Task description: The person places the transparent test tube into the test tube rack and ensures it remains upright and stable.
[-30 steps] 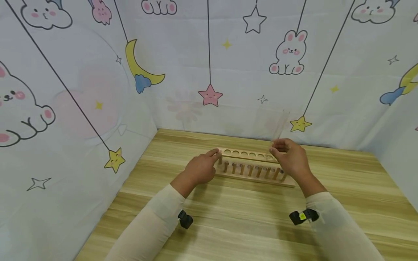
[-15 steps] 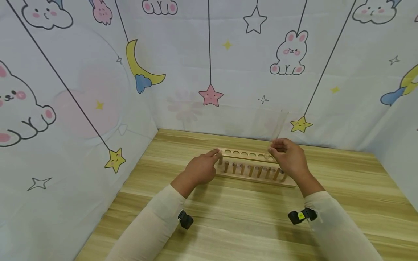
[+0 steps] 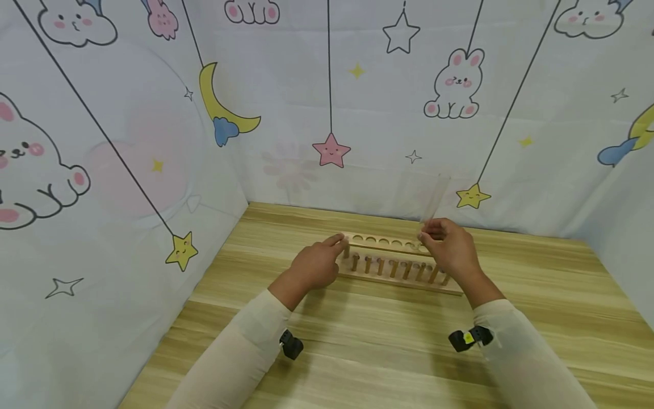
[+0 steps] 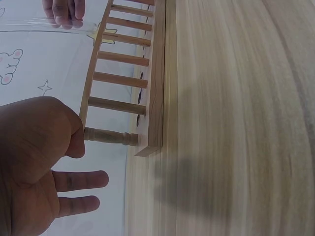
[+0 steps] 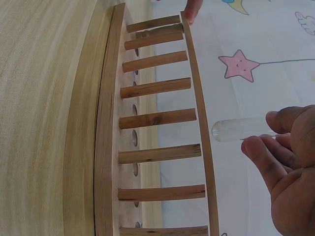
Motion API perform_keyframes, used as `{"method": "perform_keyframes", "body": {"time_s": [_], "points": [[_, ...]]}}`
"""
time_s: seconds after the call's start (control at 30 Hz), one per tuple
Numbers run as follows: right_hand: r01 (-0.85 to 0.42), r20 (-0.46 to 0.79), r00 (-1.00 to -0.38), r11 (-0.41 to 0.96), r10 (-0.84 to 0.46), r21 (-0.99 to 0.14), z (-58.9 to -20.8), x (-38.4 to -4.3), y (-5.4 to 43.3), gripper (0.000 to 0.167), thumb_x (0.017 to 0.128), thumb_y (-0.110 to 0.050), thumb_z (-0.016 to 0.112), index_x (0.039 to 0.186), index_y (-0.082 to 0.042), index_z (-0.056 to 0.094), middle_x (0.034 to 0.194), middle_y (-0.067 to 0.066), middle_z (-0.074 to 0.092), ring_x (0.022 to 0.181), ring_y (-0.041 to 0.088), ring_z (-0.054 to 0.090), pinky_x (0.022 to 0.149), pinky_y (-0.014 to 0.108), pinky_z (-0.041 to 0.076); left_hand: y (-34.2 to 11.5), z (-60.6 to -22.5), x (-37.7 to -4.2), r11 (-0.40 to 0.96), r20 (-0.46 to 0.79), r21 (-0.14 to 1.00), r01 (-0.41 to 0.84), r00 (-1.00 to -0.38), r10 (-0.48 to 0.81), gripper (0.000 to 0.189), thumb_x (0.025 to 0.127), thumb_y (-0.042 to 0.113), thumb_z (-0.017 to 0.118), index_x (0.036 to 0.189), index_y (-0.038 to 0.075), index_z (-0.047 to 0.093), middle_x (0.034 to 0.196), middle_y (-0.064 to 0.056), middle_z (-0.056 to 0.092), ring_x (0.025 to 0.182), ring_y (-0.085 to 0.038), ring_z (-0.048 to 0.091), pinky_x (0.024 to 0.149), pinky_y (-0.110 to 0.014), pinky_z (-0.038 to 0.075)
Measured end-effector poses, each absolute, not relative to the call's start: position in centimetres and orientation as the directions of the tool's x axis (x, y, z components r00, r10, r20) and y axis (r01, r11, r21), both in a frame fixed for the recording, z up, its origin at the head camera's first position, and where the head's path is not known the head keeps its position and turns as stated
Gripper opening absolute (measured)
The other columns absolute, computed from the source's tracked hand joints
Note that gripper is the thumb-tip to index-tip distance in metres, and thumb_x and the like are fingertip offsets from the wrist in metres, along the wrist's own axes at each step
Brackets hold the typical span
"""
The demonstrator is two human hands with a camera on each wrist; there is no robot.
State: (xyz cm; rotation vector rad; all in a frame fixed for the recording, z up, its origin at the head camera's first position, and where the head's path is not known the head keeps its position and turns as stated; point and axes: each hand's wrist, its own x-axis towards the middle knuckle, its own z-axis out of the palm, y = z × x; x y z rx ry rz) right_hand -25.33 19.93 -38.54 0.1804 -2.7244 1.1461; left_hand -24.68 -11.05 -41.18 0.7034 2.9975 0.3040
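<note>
A wooden test tube rack stands on the table, with round holes along its top rail and a row of upright pegs. At its left end my left hand grips the top rail beside the turned end post; two of its fingers stick out straight. My right hand pinches a clear glass test tube between thumb and fingers. Its rounded bottom is close over the rail's right part, and the tube leans slightly right in the head view.
The wood-grain table runs back to a white cloth backdrop printed with stars, moons and rabbits. Another cloth wall borders the left side. A black wrist camera sits on the left sleeve, another black device on the right.
My right hand has shifted slightly left along the rack with the test tube. My left hand stays at the rack's end, and the rack has not visibly moved.
</note>
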Motion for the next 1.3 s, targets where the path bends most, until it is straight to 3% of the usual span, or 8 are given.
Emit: {"method": "perform_keyframes", "body": {"time_s": [0.53,0.73,0.87,1.0,1.3], "points": [[-0.184,0.213,-0.976,0.692,-0.045,-0.698,-38.8,-25.6,19.3,0.037,0.107,-0.023,0.065,0.135,0.002,0.062,0.130,0.023,0.070,0.123,0.041,0.065,0.096,0.056,0.054,-11.1,-41.3,-24.8,0.876,-0.004,0.208,0.435,-0.895,0.446,0.060,0.106,0.005,0.053,0.164,0.015,0.043,0.172,-0.004,0.034,0.058,-0.015,0.041,0.052,-0.029,0.026],[-0.185,0.210,-0.976,0.694,-0.049,-0.696,-39.0,-25.7,19.1,0.037,0.108,-0.022,0.065,0.134,0.002,0.062,0.130,0.023,0.070,0.122,0.041,0.065,0.095,0.055,0.054,-11.1,-41.2,-24.7,0.878,-0.003,0.200,0.435,-0.896,0.445,0.059,0.107,0.006,0.053,0.164,0.015,0.043,0.172,-0.004,0.034,0.065,-0.019,0.053,0.053,-0.029,0.027],[-0.199,0.224,-0.973,0.687,-0.053,-0.699,-39.4,-25.8,19.0,0.048,0.107,-0.022,0.065,0.147,0.001,0.052,0.130,0.021,0.070,0.118,0.039,0.068,0.088,0.053,0.057,-11.1,-41.2,-24.6,0.877,0.000,0.200,0.436,-0.896,0.445,0.059,0.107,0.006,0.053,0.164,0.015,0.043,0.171,-0.004,0.034,0.070,-0.020,0.056,0.052,-0.029,0.027],[-0.209,0.232,-0.971,0.690,-0.061,-0.693,-39.9,-26.0,19.0,0.058,0.107,-0.021,0.066,0.157,-0.004,0.043,0.129,0.020,0.071,0.114,0.038,0.070,0.079,0.050,0.059,-11.1,-41.3,-24.7,0.878,-0.007,0.200,0.434,-0.896,0.444,0.060,0.107,0.006,0.053,0.165,0.016,0.042,0.172,-0.003,0.033,0.063,-0.017,0.048,0.052,-0.029,0.027],[-0.203,0.205,-0.975,0.691,-0.081,-0.694,-40.5,-25.9,18.9,0.047,0.109,-0.023,0.063,0.151,-0.006,0.053,0.132,0.019,0.069,0.117,0.038,0.068,0.084,0.051,0.059,-11.2,-41.4,-24.7,0.881,-0.016,0.197,0.430,-0.897,0.442,0.061,0.107,0.007,0.053,0.165,0.017,0.041,0.173,-0.003,0.032,0.057,-0.014,0.038,0.052,-0.028,0.027]]}}
